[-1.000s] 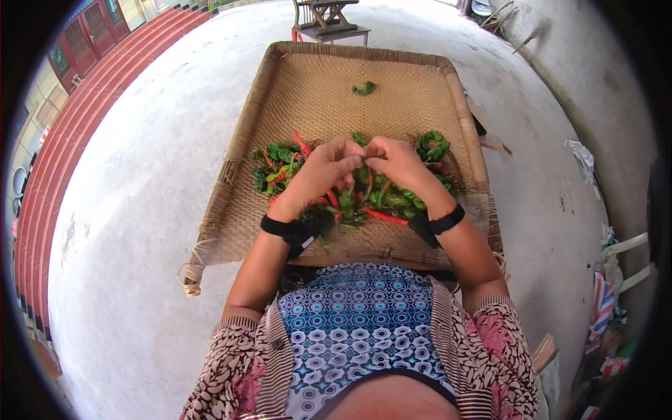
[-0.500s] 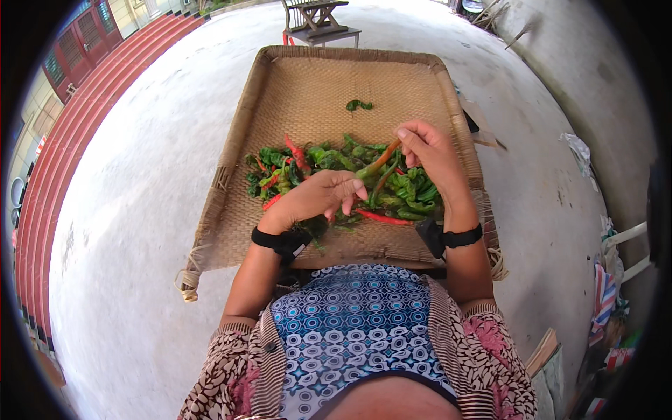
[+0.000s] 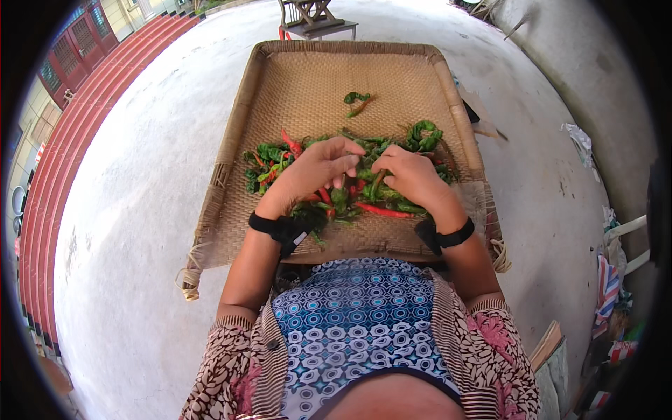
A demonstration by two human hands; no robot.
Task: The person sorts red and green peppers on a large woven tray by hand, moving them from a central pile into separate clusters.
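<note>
A mixed heap of green and red chili peppers (image 3: 385, 210), many wrinkled and curled, lies across the near half of a shallow woven tray (image 3: 308, 80). Both my hands are over the middle of it. My left hand (image 3: 315, 171) is loosely bent, thumb and forefinger a little apart, nothing clearly between them. My right hand (image 3: 416, 180) has its fingertips pinched together on a green chili pepper (image 3: 378, 183), partly hidden by the fingers. Farther up the tray, a curled dark green pepper (image 3: 355, 97) and an orange-green pepper (image 3: 361, 107) lie together, apart from the heap.
The tray has a raised rim (image 3: 238, 112) on its sides and far end. Beyond it stands a wooden chair (image 3: 318, 26) on the concrete floor (image 3: 140, 175). Red steps (image 3: 84, 119) run along the left. At the right are a grey wall (image 3: 581, 77) and a striped bag (image 3: 606, 287).
The orange-green pepper has left my right hand and lies beside the curled one up the tray. My right hand has come down and left into the heap; my left hand has risen slightly.
</note>
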